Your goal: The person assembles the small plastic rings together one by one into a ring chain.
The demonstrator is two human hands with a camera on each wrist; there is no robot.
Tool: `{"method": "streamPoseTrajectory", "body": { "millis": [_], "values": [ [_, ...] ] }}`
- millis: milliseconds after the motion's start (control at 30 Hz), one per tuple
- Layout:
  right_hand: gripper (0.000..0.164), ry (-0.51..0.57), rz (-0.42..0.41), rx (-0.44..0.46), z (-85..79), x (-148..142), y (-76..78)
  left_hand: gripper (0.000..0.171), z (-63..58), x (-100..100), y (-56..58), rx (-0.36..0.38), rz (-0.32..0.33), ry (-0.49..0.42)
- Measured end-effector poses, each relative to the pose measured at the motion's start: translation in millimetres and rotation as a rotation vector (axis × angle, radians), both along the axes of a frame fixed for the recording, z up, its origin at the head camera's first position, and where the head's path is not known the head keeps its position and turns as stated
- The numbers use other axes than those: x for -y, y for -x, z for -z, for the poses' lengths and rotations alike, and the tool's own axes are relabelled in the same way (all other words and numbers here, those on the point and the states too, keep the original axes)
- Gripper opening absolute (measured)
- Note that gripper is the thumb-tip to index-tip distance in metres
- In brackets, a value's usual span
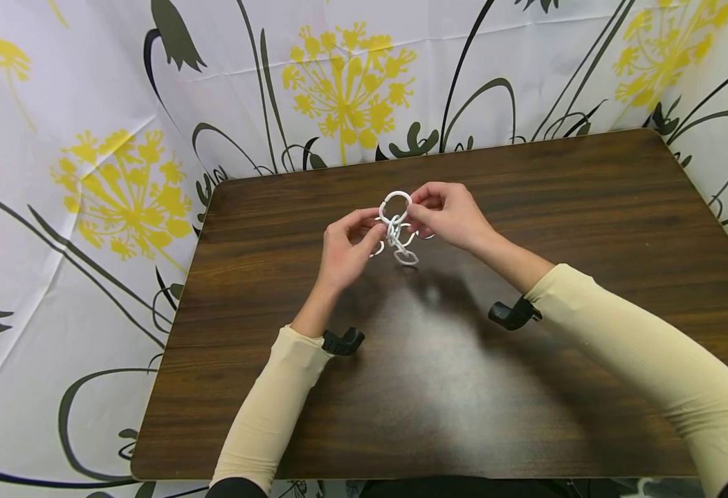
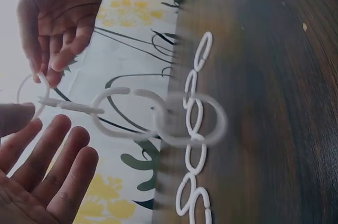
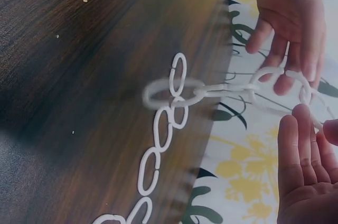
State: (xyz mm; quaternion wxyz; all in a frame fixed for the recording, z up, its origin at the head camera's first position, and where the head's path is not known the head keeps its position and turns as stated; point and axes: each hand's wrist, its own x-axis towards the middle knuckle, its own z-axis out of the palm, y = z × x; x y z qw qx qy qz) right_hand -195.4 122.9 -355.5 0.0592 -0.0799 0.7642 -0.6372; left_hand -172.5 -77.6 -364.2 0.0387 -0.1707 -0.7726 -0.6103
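Note:
A short chain of white plastic links hangs in the air between the two hands, its lowest link (image 2: 224, 123) blurred in the wrist views. The round top ring (image 1: 396, 194) is upright. My left hand (image 1: 343, 252) pinches this ring on its left side with thumb and forefinger, the other fingers spread apart. On the ring's right side, the thumb and forefinger of my right hand (image 1: 454, 218) pinch it too. Behind the hanging links, a row of joined white links (image 3: 141, 174) lies on the table. In the head view the hands hide most of that row.
The dark wood-grain table (image 1: 264, 290) meets a white cloth (image 1: 239, 90) with yellow and grey flower prints at its back and left edges. Black wrist devices (image 1: 342, 342) sit below both hands. Small light specks (image 3: 85, 0) dot the tabletop.

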Motion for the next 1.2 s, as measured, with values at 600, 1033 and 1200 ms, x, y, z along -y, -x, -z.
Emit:
{"method": "streamPoseTrajectory", "body": {
  "millis": [600,1033,1200],
  "values": [
    [0.014,-0.047,-0.068,0.01,5.8,-4,0.3,0.021,-1.9,2,1.5,0.057,0.015,-0.142],
    [0.014,-0.71,0.063,-0.106,45.2,-61,19.0,0.021,-2.4,4,1.6,0.059,0.01,-0.145],
    [0.021,-0.89,0.085,-0.046,67.7,-84,18.7,0.019,-3.3,4,1.4,0.047,0.007,-0.133]
  ]
}}
